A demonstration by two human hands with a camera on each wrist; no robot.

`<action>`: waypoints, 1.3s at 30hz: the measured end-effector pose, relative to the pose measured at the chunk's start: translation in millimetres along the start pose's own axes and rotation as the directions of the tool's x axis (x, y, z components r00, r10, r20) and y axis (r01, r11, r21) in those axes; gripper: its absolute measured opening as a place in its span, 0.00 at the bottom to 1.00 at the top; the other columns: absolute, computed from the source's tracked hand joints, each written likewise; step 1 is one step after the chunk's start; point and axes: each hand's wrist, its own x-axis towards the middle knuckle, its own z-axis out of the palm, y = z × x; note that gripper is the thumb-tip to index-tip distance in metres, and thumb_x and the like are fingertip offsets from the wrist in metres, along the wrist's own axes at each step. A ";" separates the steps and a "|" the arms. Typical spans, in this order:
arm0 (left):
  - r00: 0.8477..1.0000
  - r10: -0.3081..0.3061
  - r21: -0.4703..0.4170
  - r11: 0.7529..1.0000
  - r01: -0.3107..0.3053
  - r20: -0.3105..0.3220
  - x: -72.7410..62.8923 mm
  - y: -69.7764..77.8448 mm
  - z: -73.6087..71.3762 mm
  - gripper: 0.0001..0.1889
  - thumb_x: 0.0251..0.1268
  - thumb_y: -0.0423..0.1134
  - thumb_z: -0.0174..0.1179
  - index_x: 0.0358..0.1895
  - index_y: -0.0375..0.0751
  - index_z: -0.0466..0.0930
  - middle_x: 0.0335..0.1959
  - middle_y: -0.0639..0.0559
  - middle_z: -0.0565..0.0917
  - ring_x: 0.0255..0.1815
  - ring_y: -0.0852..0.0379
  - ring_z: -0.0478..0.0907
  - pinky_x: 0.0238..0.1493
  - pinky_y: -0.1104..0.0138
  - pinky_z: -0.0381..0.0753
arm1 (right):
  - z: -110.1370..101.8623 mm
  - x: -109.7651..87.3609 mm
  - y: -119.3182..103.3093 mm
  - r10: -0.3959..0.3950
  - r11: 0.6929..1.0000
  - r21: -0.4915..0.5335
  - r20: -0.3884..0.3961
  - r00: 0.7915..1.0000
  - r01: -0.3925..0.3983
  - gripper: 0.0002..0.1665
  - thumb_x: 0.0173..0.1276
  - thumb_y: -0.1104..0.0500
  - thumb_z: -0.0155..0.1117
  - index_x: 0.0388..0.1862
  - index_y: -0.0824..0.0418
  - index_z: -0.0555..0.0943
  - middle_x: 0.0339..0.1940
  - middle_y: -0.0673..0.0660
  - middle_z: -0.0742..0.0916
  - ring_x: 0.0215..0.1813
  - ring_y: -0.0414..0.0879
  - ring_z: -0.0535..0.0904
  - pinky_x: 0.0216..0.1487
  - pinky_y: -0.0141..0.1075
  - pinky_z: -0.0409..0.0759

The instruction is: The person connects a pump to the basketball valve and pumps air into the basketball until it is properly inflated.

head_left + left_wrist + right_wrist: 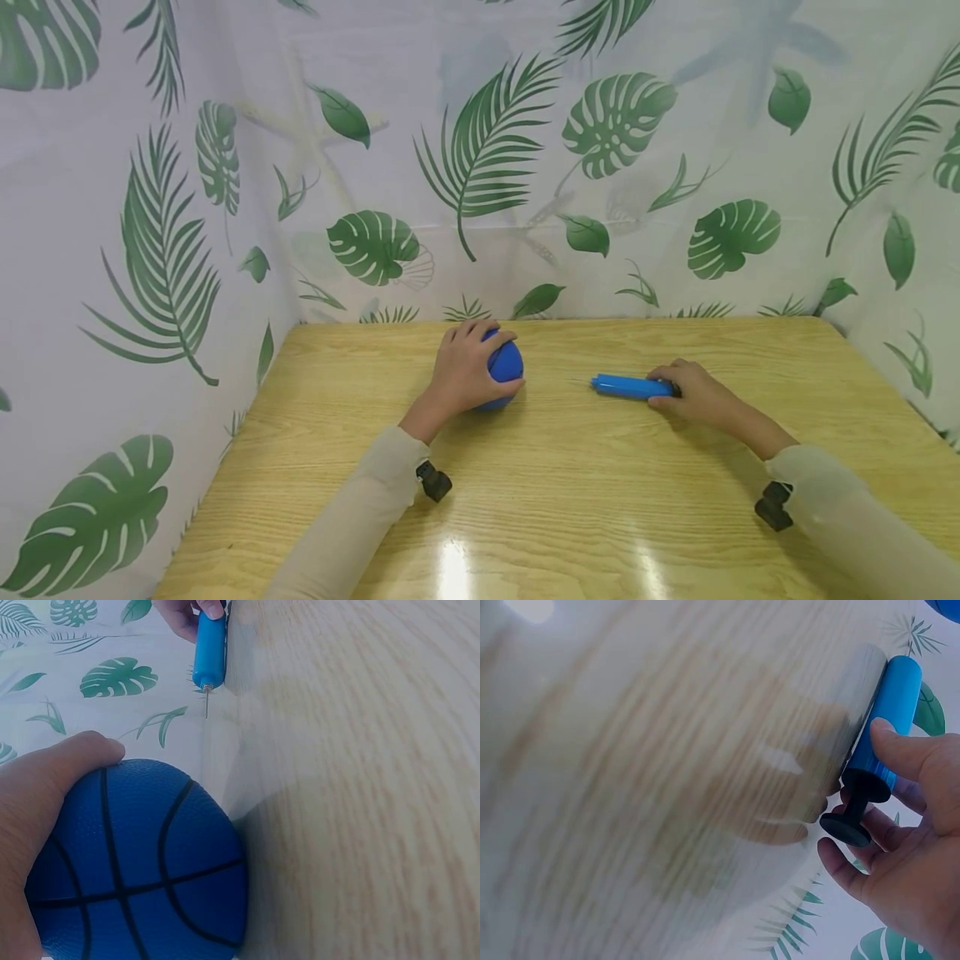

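Note:
A small blue basketball (pixel 506 363) with black seams sits on the wooden table, and my left hand (pixel 470 363) grips it from the left, fingers over the top and thumb along the near side. The left wrist view shows the seams of the ball (pixel 142 862) up close. To the right lies a blue ball pump (pixel 628 386), its thin metal needle (pixel 207 703) pointing toward the ball. My right hand (pixel 693 394) holds the pump near its black handle end, thumb on the barrel. In the right wrist view the black plunger handle (pixel 847 827) sticks out between the fingers.
The wooden table (pixel 555 500) meets a white leaf-print cloth (pixel 510 200) at the back and on both sides. A small black wrist camera (pixel 433 481) sits on the left sleeve, another black camera (pixel 774 506) on the right one.

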 end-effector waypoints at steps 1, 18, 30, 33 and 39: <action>1.000 0.001 -0.004 1.000 -0.001 0.000 0.1 0.1 -0.1 0.38 0.54 0.65 0.71 0.68 0.56 0.77 0.69 0.47 0.75 0.72 0.43 0.69 0.70 0.44 0.71 | 0.1 0.1 -0.1 0.003 1.000 -0.001 0.000 1.000 -0.003 0.22 0.68 0.61 0.71 0.55 0.74 0.81 0.44 0.66 0.85 0.44 0.53 0.80 0.42 0.44 0.78; 1.000 0.011 -0.006 1.000 -0.011 0.005 0.8 -0.9 -3.5 0.39 0.53 0.67 0.71 0.69 0.57 0.76 0.69 0.47 0.75 0.72 0.43 0.70 0.69 0.44 0.72 | -3.7 0.5 -4.2 0.037 0.999 0.016 0.029 0.999 -0.038 0.28 0.65 0.55 0.76 0.58 0.69 0.80 0.39 0.59 0.82 0.36 0.43 0.70 0.35 0.36 0.70; 1.000 0.027 -0.006 1.000 -0.027 -0.003 2.3 -3.1 -4.0 0.41 0.52 0.70 0.69 0.70 0.57 0.75 0.70 0.48 0.75 0.72 0.45 0.70 0.70 0.44 0.71 | -5.5 3.5 -5.6 0.040 0.998 0.039 0.052 0.998 -0.042 0.32 0.66 0.52 0.75 0.62 0.70 0.78 0.42 0.61 0.83 0.39 0.45 0.73 0.38 0.38 0.73; 0.999 0.023 -0.029 0.999 -0.023 -0.025 4.5 -3.9 -9.1 0.41 0.52 0.69 0.69 0.70 0.56 0.76 0.69 0.48 0.76 0.72 0.44 0.70 0.70 0.43 0.72 | -8.1 4.9 -7.3 0.048 0.998 0.047 0.060 0.997 -0.050 0.34 0.68 0.50 0.73 0.64 0.69 0.77 0.46 0.64 0.83 0.44 0.50 0.78 0.42 0.43 0.78; 0.988 0.041 -0.049 0.998 -0.049 -0.148 14.2 -12.1 -32.7 0.38 0.54 0.66 0.70 0.67 0.53 0.78 0.66 0.49 0.79 0.69 0.46 0.73 0.70 0.45 0.71 | -23.5 16.8 -12.6 0.055 0.997 0.045 0.057 0.997 -0.058 0.38 0.72 0.45 0.67 0.70 0.67 0.72 0.60 0.71 0.81 0.59 0.66 0.78 0.54 0.60 0.80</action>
